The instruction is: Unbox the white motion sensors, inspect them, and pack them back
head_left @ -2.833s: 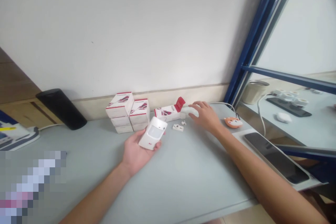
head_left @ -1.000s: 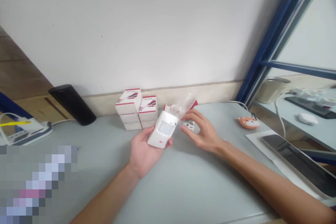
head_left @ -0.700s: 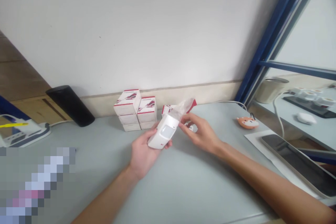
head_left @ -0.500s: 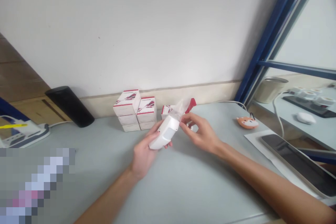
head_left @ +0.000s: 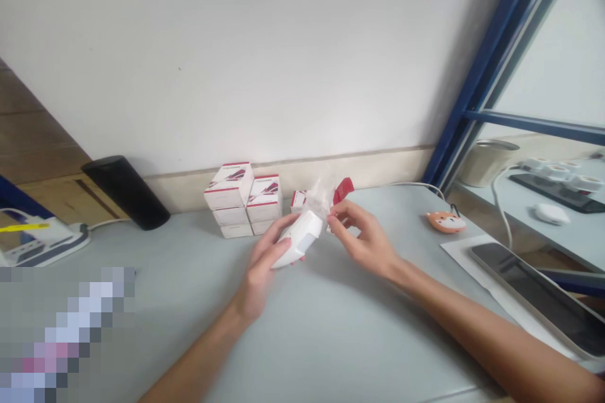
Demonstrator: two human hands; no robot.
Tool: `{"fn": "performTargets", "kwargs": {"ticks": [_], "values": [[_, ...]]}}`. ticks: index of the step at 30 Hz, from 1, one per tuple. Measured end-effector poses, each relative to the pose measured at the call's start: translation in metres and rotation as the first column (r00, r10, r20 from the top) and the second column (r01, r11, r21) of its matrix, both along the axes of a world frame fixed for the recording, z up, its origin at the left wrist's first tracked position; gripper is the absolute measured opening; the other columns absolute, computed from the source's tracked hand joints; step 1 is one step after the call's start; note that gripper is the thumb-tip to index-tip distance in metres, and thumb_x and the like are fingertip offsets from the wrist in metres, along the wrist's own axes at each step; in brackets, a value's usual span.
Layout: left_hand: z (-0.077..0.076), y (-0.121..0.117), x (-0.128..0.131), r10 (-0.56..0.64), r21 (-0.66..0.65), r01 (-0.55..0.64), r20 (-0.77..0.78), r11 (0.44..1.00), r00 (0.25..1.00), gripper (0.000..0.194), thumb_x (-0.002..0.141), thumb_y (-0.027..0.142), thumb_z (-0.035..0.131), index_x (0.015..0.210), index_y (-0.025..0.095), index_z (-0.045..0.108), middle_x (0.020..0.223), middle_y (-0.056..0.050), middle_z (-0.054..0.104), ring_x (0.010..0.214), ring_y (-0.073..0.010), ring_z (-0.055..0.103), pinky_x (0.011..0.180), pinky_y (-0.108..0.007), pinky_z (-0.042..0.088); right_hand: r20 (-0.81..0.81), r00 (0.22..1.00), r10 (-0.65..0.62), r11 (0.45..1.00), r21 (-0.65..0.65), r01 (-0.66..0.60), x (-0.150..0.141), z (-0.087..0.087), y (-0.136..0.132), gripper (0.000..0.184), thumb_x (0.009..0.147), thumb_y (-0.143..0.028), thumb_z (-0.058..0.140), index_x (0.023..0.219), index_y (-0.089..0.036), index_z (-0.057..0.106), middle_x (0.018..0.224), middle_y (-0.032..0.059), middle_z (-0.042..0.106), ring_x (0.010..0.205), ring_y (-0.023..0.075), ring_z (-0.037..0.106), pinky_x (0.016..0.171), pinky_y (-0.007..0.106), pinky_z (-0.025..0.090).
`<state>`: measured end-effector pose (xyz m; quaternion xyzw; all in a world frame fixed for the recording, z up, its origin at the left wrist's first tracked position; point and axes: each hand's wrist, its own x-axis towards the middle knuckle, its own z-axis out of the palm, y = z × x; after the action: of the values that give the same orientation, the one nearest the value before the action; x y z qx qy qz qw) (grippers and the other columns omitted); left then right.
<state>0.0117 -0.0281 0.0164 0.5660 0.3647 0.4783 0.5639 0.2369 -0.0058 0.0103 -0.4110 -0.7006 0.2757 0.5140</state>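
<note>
My left hand (head_left: 259, 271) is wrapped round a white plastic motion sensor (head_left: 295, 240) with a pale grey window, tilted up to the right above the table. A crumpled clear plastic bag (head_left: 320, 196) is at the sensor's upper end. My right hand (head_left: 362, 236) pinches at the bag's edge beside that end, thumb and forefinger together. Behind the bag, a small white-and-red box (head_left: 297, 200) shows in part, and a red flap (head_left: 343, 189) sticks out to its right.
Several white-and-red boxes (head_left: 229, 184) are stacked against the wall. A black cylinder (head_left: 126, 192) leans at the left, near a power strip (head_left: 51, 239). To the right are an orange animal-face case (head_left: 445, 221) and a phone (head_left: 534, 293) on white paper.
The motion sensor has turned a little in my left hand, its window showing narrower. The clear bag has bunched up more round its upper end. My right hand has barely moved.
</note>
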Motion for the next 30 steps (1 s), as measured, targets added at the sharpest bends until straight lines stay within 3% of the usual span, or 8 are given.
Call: {"fn": "performTargets", "kwargs": {"ticks": [2, 8, 13, 16, 21, 25, 27, 30], "values": [[0.0, -0.002, 0.0, 0.016, 0.06, -0.013, -0.047, 0.998, 0.999, 0.043, 0.099, 0.045, 0.057, 0.14, 0.031, 0.062, 0.15, -0.004, 0.059, 0.124, -0.0292, 0.057, 0.093, -0.035, 0.051, -0.002, 1.0, 0.005, 1.0, 0.003, -0.005, -0.001, 0.001, -0.002, 0.011, 0.102, -0.036, 0.059, 0.102, -0.025, 0.061, 0.098, 0.0022, 0.067, 0.08, 0.0151, 0.064, 0.068, 0.028, 0.053], [0.008, -0.006, 0.001, 0.035, 0.251, 0.03, -0.25, 0.968, 0.968, 0.045, 0.102, 0.046, 0.053, 0.143, 0.029, 0.061, 0.155, -0.006, 0.055, 0.137, -0.0334, 0.053, 0.112, -0.042, 0.041, 0.041, 0.999, 0.032, 0.996, 0.078, -0.035, -0.002, 0.0, -0.003, 0.008, 0.101, -0.032, 0.059, 0.104, -0.025, 0.064, 0.101, 0.0033, 0.069, 0.082, 0.0155, 0.064, 0.071, 0.029, 0.054], [0.006, -0.007, 0.005, 0.122, 0.322, -0.033, -0.263, 0.946, 0.957, 0.043, 0.102, 0.042, 0.056, 0.141, 0.029, 0.065, 0.156, -0.006, 0.054, 0.148, -0.0335, 0.044, 0.124, -0.042, 0.03, 0.036, 0.999, 0.006, 0.993, 0.114, -0.01, -0.003, -0.004, -0.001, 0.009, 0.101, -0.031, 0.057, 0.1, -0.025, 0.064, 0.097, 0.0046, 0.07, 0.082, 0.0177, 0.065, 0.071, 0.031, 0.056], [0.002, -0.008, 0.008, 0.125, 0.255, -0.059, -0.25, 0.965, 0.96, 0.041, 0.102, 0.043, 0.057, 0.14, 0.03, 0.065, 0.153, -0.006, 0.056, 0.145, -0.0326, 0.046, 0.121, -0.041, 0.035, 0.066, 0.998, -0.001, 0.986, 0.166, -0.01, -0.002, -0.005, -0.002, 0.008, 0.102, -0.029, 0.055, 0.099, -0.025, 0.062, 0.095, 0.0049, 0.069, 0.082, 0.0181, 0.064, 0.071, 0.032, 0.055], [-0.009, -0.005, 0.011, 0.146, 0.064, -0.14, -0.091, 0.988, 0.985, 0.044, 0.099, 0.047, 0.063, 0.14, 0.033, 0.057, 0.148, -0.005, 0.058, 0.121, -0.0267, 0.061, 0.09, -0.034, 0.053, 0.23, 0.971, 0.068, 0.957, 0.259, -0.128, -0.005, -0.006, -0.008, 0.009, 0.1, -0.02, 0.054, 0.102, -0.026, 0.06, 0.099, 0.0046, 0.069, 0.084, 0.018, 0.064, 0.073, 0.033, 0.053], [-0.009, -0.001, 0.013, 0.082, -0.12, -0.068, 0.11, 0.99, 0.991, 0.043, 0.098, 0.046, 0.063, 0.136, 0.024, 0.061, 0.118, -0.007, 0.07, 0.085, -0.0183, 0.064, 0.076, -0.032, 0.051, 0.253, 0.959, 0.129, 0.964, 0.193, -0.181, -0.009, -0.003, -0.012, 0.008, 0.101, -0.022, 0.054, 0.103, -0.026, 0.061, 0.102, 0.0038, 0.069, 0.088, 0.0174, 0.065, 0.077, 0.032, 0.053], [-0.006, 0.001, 0.013, 0.075, -0.222, -0.024, 0.224, 0.975, 0.972, 0.037, 0.099, 0.045, 0.061, 0.126, 0.019, 0.065, 0.105, -0.008, 0.071, 0.081, -0.019, 0.064, 0.075, -0.033, 0.052, 0.215, 0.968, 0.131, 0.977, 0.136, -0.163, -0.011, -0.002, -0.012, 0.009, 0.103, -0.026, 0.053, 0.101, -0.026, 0.062, 0.101, 0.0031, 0.069, 0.088, 0.0169, 0.064, 0.075, 0.031, 0.053], [0.001, 0.002, 0.011, 0.114, -0.357, 0.014, 0.334, 0.934, 0.936, 0.032, 0.098, 0.043, 0.061, 0.115, 0.016, 0.068, 0.1, -0.009, 0.072, 0.078, -0.021, 0.067, 0.073, -0.035, 0.052, 0.118, 0.99, 0.077, 0.995, -0.069, -0.069, -0.011, -0.002, -0.009, 0.016, 0.105, -0.038, 0.053, 0.099, -0.024, 0.061, 0.098, 0.003, 0.069, 0.085, 0.0169, 0.064, 0.069, 0.03, 0.052]]}}
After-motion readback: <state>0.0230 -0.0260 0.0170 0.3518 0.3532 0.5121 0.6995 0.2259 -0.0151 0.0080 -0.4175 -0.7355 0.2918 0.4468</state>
